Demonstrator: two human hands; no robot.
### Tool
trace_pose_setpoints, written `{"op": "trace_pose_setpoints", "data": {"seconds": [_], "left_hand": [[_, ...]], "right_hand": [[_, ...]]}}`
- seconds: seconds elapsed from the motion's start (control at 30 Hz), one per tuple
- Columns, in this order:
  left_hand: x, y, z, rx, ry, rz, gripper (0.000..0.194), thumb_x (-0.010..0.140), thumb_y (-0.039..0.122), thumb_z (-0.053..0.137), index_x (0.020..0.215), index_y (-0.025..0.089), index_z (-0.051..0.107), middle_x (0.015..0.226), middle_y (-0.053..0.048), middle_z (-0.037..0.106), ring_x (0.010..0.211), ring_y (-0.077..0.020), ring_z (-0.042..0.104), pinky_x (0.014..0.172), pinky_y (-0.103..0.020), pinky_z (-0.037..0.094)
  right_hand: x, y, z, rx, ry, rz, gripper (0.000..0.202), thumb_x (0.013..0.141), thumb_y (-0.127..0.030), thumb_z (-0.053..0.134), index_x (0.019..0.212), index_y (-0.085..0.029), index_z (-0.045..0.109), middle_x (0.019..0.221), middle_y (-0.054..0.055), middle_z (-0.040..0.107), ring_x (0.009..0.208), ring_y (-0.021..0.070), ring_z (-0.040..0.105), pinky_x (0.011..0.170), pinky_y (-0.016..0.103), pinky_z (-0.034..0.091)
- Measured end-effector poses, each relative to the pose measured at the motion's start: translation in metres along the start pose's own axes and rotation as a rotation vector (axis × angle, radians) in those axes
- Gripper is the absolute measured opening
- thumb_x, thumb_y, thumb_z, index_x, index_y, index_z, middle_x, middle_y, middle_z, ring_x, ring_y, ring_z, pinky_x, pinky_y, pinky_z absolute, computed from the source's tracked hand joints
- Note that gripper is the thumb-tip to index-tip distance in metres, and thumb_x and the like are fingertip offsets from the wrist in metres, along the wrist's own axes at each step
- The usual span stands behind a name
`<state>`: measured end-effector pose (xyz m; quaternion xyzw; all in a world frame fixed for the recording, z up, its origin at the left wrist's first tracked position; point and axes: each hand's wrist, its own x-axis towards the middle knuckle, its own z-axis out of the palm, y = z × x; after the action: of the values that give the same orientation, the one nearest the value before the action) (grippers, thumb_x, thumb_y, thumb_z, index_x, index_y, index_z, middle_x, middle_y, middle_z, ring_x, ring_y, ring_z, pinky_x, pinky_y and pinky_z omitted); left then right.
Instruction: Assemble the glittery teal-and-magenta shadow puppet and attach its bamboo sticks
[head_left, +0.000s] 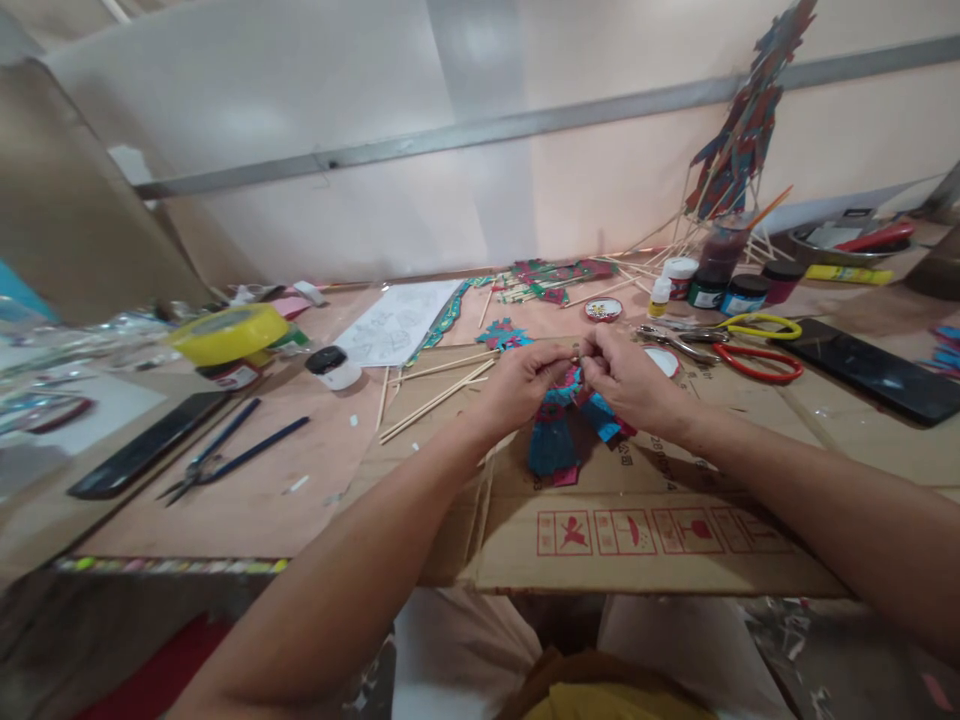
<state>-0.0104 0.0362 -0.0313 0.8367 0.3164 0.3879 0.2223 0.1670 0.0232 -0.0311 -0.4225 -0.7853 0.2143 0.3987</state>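
Observation:
My left hand (521, 380) and my right hand (626, 375) meet over the cardboard sheet (525, 540), fingertips nearly touching. Between and below them is a painted cut-out figure (553, 447) in blue, teal and pink, its lower pieces hanging toward the cardboard. My left fingers are closed on the figure's upper part. Thumb and forefinger of my right hand are pinched at the same spot; whatever small thing they hold is hidden. Just beyond my left hand lies another blue and red cut-out piece (504, 333).
Thin wooden sticks (435, 400) lie left of my hands. Pliers (225, 455), a lidded jar (333, 368) and yellow tape (229, 335) are farther left. Red-handled pliers (757, 365), a phone (877, 370) and paint jars (742, 295) stand or lie right. A stick-mounted figure (739, 150) leans behind.

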Motion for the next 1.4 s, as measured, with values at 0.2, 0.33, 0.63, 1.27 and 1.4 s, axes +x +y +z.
{"op": "trace_pose_setpoints", "data": {"seconds": [0.2, 0.33, 0.63, 1.27, 1.4], "left_hand": [[0.000, -0.004, 0.001, -0.051, -0.012, -0.022, 0.022, 0.090, 0.021, 0.055, 0.095, 0.019, 0.076, 0.095, -0.004, 0.075, 0.087, -0.0150, 0.067, 0.082, -0.024, 0.050], [0.000, -0.006, 0.000, -0.048, -0.012, -0.008, 0.023, 0.090, 0.021, 0.054, 0.097, 0.020, 0.076, 0.093, -0.004, 0.075, 0.084, -0.0149, 0.067, 0.079, -0.024, 0.051], [0.001, -0.005, -0.001, -0.030, -0.035, -0.040, 0.023, 0.091, 0.020, 0.054, 0.097, 0.020, 0.076, 0.091, -0.004, 0.075, 0.084, -0.0154, 0.068, 0.080, -0.026, 0.052], [-0.005, 0.008, 0.001, 0.275, 0.066, 0.058, 0.024, 0.087, 0.007, 0.053, 0.095, 0.017, 0.073, 0.083, -0.004, 0.072, 0.080, -0.0151, 0.065, 0.076, -0.026, 0.051], [-0.004, 0.008, 0.004, 0.320, 0.032, 0.019, 0.019, 0.090, 0.013, 0.051, 0.094, 0.017, 0.070, 0.086, -0.005, 0.072, 0.081, -0.0162, 0.065, 0.074, -0.027, 0.050]], "right_hand": [[-0.001, -0.002, 0.001, 0.041, -0.007, 0.053, 0.011, 0.079, -0.014, 0.043, 0.077, -0.023, 0.038, 0.065, -0.003, 0.044, 0.057, 0.0139, 0.046, 0.053, 0.027, 0.032], [-0.001, -0.002, 0.001, 0.025, 0.007, 0.027, 0.011, 0.079, -0.014, 0.043, 0.076, -0.023, 0.038, 0.063, -0.004, 0.044, 0.056, 0.0138, 0.045, 0.054, 0.028, 0.033], [-0.001, -0.003, 0.001, 0.011, 0.005, 0.015, 0.011, 0.078, -0.014, 0.043, 0.076, -0.023, 0.037, 0.063, -0.004, 0.043, 0.056, 0.0137, 0.043, 0.053, 0.026, 0.031], [-0.004, -0.005, -0.001, -0.192, 0.049, -0.114, 0.012, 0.079, -0.014, 0.041, 0.078, -0.024, 0.033, 0.069, 0.001, 0.043, 0.064, 0.0173, 0.038, 0.060, 0.031, 0.028], [-0.002, -0.004, -0.001, -0.208, 0.078, -0.118, 0.012, 0.079, -0.015, 0.043, 0.076, -0.023, 0.034, 0.069, 0.002, 0.044, 0.065, 0.0177, 0.037, 0.060, 0.031, 0.028]]}}
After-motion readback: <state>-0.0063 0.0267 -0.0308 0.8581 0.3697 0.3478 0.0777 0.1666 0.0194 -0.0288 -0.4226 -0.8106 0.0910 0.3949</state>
